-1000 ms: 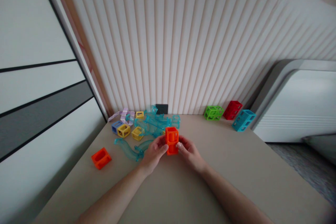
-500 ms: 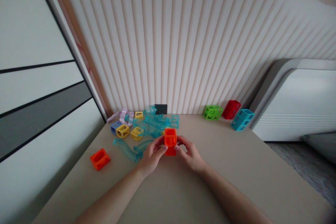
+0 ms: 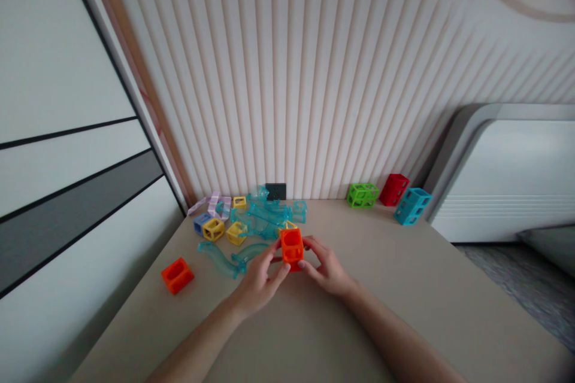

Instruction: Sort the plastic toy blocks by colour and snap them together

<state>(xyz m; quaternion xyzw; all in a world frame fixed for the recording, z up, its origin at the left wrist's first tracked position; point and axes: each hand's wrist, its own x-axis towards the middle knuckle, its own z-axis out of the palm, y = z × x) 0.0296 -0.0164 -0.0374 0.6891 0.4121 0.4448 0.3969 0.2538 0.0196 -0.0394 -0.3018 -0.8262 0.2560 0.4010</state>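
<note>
Evidently, two-handed gripping is the current step, the left hand [image 3: 259, 278] and right hand [image 3: 331, 272] both part-curled and pinching an orange block [image 3: 292, 249] between them mid-desk [image 3: 426, 278], desk contact unclear, and the next move appears to call for even pressure.

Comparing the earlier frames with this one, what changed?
The held orange block has tilted between the hands, now looking shorter, with its upper opening showing more; it also sits slightly lower in view. Nothing was taken up or let go: left hand and right hand keep their grip. The loose orange block and green block stayed put.
</note>
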